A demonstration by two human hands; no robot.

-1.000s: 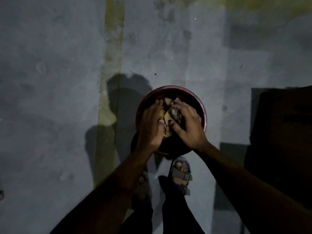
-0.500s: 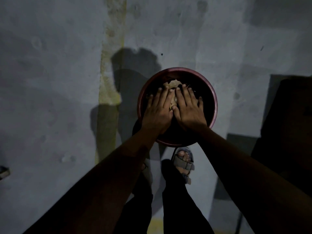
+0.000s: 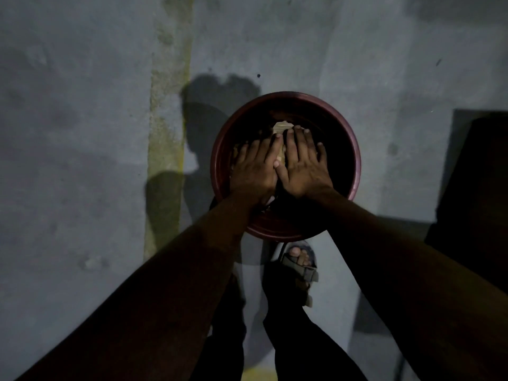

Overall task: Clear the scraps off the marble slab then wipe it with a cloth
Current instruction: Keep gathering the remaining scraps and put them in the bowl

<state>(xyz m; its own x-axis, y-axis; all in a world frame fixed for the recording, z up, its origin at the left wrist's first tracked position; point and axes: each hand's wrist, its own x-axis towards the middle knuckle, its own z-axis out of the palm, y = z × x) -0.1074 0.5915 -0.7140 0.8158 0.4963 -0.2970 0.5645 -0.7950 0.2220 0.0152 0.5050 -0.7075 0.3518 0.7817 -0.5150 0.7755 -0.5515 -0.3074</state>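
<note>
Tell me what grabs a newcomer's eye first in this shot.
The dark red bucket at centre frame, with the left hand and right hand laid flat, side by side, on pale scraps inside it. Next, the yellowish streak running down the grey floor at left, and a sandalled foot just below the bucket.

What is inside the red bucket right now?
Both hands, left hand and right hand, lie flat, fingers straight, inside the bucket over pale scraps. Only a few scraps show past the fingertips; the hands and darkness hide the rest.
</note>
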